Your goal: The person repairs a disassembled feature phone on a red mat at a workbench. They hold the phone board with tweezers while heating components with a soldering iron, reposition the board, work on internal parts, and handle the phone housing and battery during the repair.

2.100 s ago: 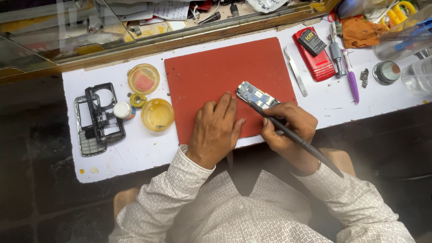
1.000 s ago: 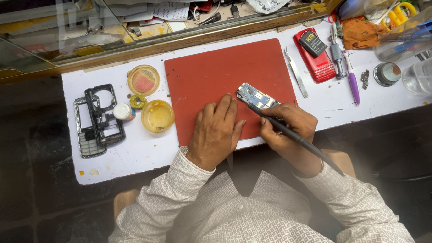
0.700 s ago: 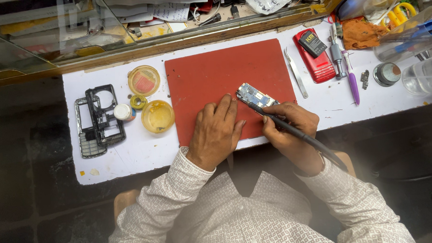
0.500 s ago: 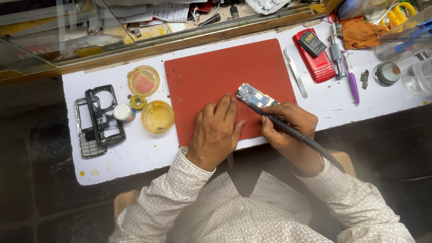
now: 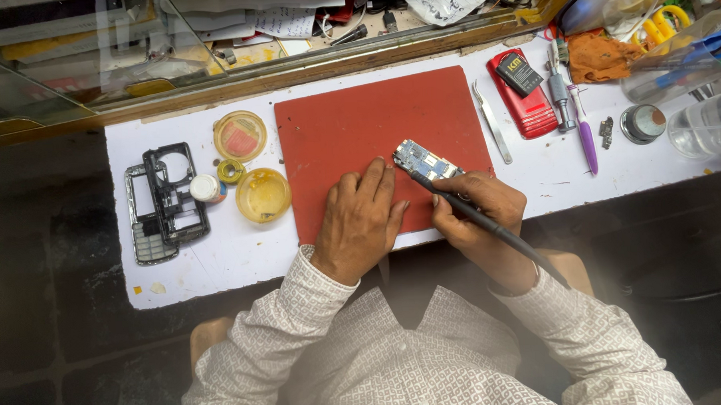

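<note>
The small blue circuit board (image 5: 425,161) lies on the red mat (image 5: 358,131), just beyond both hands; since a moment ago it has barely shifted, and only the dark soldering iron (image 5: 489,226) has tilted slightly, so the work looks steady at one spot; the right hand (image 5: 479,214) is closed around the iron, its tip at the board's near edge; the left hand (image 5: 361,218) rests flat and spread, holding nothing, fingertips beside the board; tweezers (image 5: 492,132) and a red phone (image 5: 520,93) lie beyond the right hand; a phone frame (image 5: 164,197) sits well left of the left hand
</note>
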`<control>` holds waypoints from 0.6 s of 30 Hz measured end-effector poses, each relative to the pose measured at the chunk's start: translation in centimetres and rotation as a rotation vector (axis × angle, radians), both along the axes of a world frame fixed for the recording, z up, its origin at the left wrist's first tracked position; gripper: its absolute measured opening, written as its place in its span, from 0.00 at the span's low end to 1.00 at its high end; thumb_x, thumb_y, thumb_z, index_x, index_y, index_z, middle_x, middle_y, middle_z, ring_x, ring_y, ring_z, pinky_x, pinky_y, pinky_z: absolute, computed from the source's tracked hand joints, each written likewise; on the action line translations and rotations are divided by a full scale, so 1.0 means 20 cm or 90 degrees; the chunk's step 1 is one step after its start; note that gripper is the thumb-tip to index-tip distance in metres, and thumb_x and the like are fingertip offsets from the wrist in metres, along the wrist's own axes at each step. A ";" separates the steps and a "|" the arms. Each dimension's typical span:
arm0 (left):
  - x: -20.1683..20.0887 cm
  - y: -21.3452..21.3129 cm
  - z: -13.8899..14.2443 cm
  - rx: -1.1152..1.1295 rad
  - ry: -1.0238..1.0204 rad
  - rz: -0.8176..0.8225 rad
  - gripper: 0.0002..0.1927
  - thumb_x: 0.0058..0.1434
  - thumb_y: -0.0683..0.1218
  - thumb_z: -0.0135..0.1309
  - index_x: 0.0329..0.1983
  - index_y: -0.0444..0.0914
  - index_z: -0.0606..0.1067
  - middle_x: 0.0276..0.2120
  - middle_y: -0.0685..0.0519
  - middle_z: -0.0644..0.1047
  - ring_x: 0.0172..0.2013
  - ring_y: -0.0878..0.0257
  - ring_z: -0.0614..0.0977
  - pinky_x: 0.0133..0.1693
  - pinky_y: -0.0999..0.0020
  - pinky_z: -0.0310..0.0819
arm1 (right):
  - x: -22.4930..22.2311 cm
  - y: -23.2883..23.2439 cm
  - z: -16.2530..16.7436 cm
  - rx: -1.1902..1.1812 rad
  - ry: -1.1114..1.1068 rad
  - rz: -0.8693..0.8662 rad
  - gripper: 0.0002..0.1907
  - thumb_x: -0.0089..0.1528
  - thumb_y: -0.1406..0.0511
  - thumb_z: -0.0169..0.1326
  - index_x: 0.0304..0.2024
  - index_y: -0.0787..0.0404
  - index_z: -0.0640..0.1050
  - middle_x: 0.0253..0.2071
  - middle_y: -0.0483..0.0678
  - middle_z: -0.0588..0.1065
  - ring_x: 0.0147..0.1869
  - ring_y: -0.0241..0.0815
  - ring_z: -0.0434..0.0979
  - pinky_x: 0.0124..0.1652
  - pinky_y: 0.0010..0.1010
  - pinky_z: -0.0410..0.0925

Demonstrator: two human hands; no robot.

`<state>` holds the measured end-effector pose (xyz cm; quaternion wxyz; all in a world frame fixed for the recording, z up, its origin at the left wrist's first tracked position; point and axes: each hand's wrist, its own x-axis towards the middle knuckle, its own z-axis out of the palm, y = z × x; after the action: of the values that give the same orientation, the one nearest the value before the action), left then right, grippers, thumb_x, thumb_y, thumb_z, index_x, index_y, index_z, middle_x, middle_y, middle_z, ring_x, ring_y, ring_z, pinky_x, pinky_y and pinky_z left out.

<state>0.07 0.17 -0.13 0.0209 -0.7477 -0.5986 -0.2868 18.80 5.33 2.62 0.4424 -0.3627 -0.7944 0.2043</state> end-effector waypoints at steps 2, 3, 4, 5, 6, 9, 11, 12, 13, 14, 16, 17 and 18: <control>0.00 0.00 0.00 -0.002 0.001 0.000 0.27 0.62 0.49 0.59 0.59 0.27 0.73 0.57 0.43 0.73 0.44 0.53 0.73 0.46 0.59 0.72 | 0.01 0.01 -0.02 -0.039 0.040 0.010 0.09 0.57 0.75 0.60 0.41 0.68 0.82 0.31 0.48 0.78 0.31 0.33 0.78 0.32 0.22 0.69; 0.00 0.00 0.00 -0.003 0.001 0.001 0.27 0.62 0.49 0.59 0.59 0.27 0.73 0.57 0.43 0.73 0.44 0.53 0.73 0.46 0.59 0.72 | 0.01 0.01 -0.03 -0.059 0.061 0.016 0.09 0.58 0.75 0.60 0.41 0.68 0.82 0.31 0.48 0.78 0.31 0.32 0.78 0.32 0.21 0.69; 0.00 0.00 0.01 -0.001 0.000 0.001 0.27 0.61 0.49 0.59 0.59 0.27 0.73 0.57 0.43 0.73 0.44 0.53 0.73 0.46 0.59 0.72 | 0.02 0.01 -0.04 -0.100 0.072 -0.007 0.08 0.58 0.75 0.61 0.41 0.69 0.82 0.30 0.48 0.79 0.29 0.32 0.75 0.30 0.21 0.67; 0.00 0.00 0.01 0.002 -0.002 0.002 0.27 0.61 0.49 0.60 0.59 0.27 0.73 0.57 0.44 0.73 0.44 0.53 0.73 0.46 0.59 0.71 | 0.03 0.02 -0.05 -0.142 0.082 -0.030 0.08 0.58 0.75 0.61 0.41 0.69 0.82 0.29 0.47 0.79 0.27 0.31 0.73 0.27 0.21 0.64; 0.00 0.00 0.01 0.005 -0.003 0.003 0.27 0.61 0.49 0.60 0.59 0.28 0.73 0.56 0.44 0.73 0.45 0.53 0.73 0.46 0.59 0.71 | 0.03 0.02 -0.07 -0.183 0.092 -0.053 0.08 0.58 0.75 0.62 0.40 0.70 0.82 0.28 0.47 0.79 0.25 0.31 0.71 0.25 0.20 0.61; -0.01 0.00 0.02 -0.001 -0.025 0.000 0.26 0.61 0.49 0.60 0.58 0.29 0.73 0.56 0.44 0.73 0.45 0.53 0.74 0.47 0.57 0.71 | 0.06 0.03 -0.09 -0.243 0.126 -0.042 0.07 0.62 0.75 0.60 0.43 0.72 0.81 0.31 0.50 0.80 0.29 0.30 0.74 0.28 0.19 0.65; -0.02 0.00 0.02 -0.001 -0.043 -0.001 0.26 0.61 0.49 0.60 0.58 0.29 0.73 0.56 0.44 0.73 0.45 0.52 0.74 0.47 0.57 0.71 | 0.08 0.04 -0.09 -0.261 0.212 0.000 0.07 0.65 0.74 0.58 0.45 0.73 0.79 0.35 0.51 0.81 0.37 0.33 0.80 0.37 0.20 0.73; -0.02 0.00 0.02 -0.002 -0.053 -0.001 0.26 0.61 0.48 0.60 0.58 0.29 0.73 0.56 0.44 0.73 0.45 0.51 0.74 0.47 0.57 0.71 | 0.09 0.04 -0.09 -0.269 0.254 0.021 0.07 0.66 0.74 0.57 0.46 0.73 0.78 0.38 0.52 0.81 0.41 0.34 0.83 0.42 0.21 0.77; -0.02 0.00 0.01 0.004 -0.069 0.002 0.25 0.61 0.48 0.60 0.58 0.30 0.74 0.56 0.44 0.74 0.45 0.51 0.74 0.47 0.56 0.71 | 0.11 0.04 -0.08 -0.262 0.260 0.019 0.07 0.66 0.74 0.57 0.46 0.73 0.78 0.38 0.53 0.81 0.41 0.36 0.83 0.42 0.22 0.76; -0.03 0.00 0.01 0.010 -0.086 0.004 0.24 0.61 0.47 0.60 0.57 0.30 0.74 0.55 0.44 0.74 0.45 0.51 0.74 0.48 0.56 0.71 | 0.13 0.04 -0.07 -0.256 0.265 0.016 0.07 0.67 0.74 0.57 0.47 0.74 0.78 0.38 0.54 0.81 0.42 0.37 0.83 0.42 0.22 0.76; -0.03 0.01 0.00 0.023 -0.127 0.010 0.20 0.62 0.46 0.60 0.54 0.31 0.75 0.54 0.44 0.75 0.45 0.51 0.75 0.49 0.56 0.71 | 0.17 0.05 -0.04 -0.234 0.284 0.016 0.07 0.68 0.74 0.58 0.47 0.74 0.77 0.40 0.55 0.81 0.43 0.39 0.83 0.44 0.25 0.76; -0.04 0.02 -0.01 0.032 -0.149 0.013 0.18 0.62 0.46 0.59 0.52 0.32 0.76 0.54 0.45 0.76 0.45 0.50 0.76 0.49 0.56 0.71 | 0.18 0.06 -0.03 -0.217 0.300 0.019 0.07 0.68 0.74 0.58 0.48 0.74 0.77 0.41 0.55 0.80 0.44 0.40 0.83 0.47 0.26 0.76; -0.05 0.03 -0.01 0.043 -0.170 0.016 0.16 0.62 0.45 0.59 0.51 0.32 0.77 0.53 0.45 0.77 0.45 0.50 0.77 0.50 0.56 0.72 | 0.20 0.06 -0.01 -0.199 0.318 0.023 0.07 0.69 0.74 0.58 0.48 0.75 0.77 0.42 0.56 0.80 0.45 0.41 0.83 0.49 0.27 0.77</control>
<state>-0.98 0.74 -0.34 -0.0306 -0.6943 -0.5953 -0.4033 22.78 6.58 2.32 0.5589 -0.3507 -0.6263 0.4152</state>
